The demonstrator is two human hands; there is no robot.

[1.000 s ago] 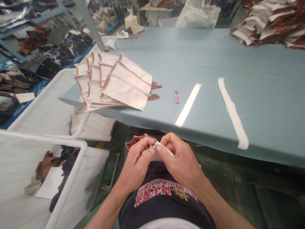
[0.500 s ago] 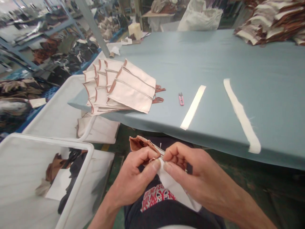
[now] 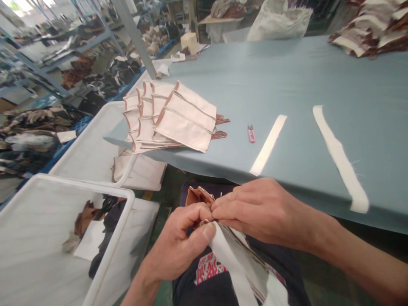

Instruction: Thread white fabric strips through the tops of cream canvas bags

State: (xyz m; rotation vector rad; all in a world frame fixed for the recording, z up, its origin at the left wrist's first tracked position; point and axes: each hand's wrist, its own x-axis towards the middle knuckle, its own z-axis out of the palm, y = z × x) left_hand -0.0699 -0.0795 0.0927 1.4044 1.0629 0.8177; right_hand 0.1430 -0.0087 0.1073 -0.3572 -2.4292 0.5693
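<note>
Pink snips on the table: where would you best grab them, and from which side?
Probably the pink handle end of the snips, pinched across its narrow sides from above: they lie flat on the table, free of other things, darker tips pointing away.

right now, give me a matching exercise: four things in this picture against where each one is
1 pink snips
2 stack of cream bags
3 cream fabric piece
4 brown scraps

a in the white bin
b pinched between left hand and right hand
c at a corner of the table
d on the table beside a white strip

Pairs: 1-d, 2-c, 3-b, 4-a
</note>
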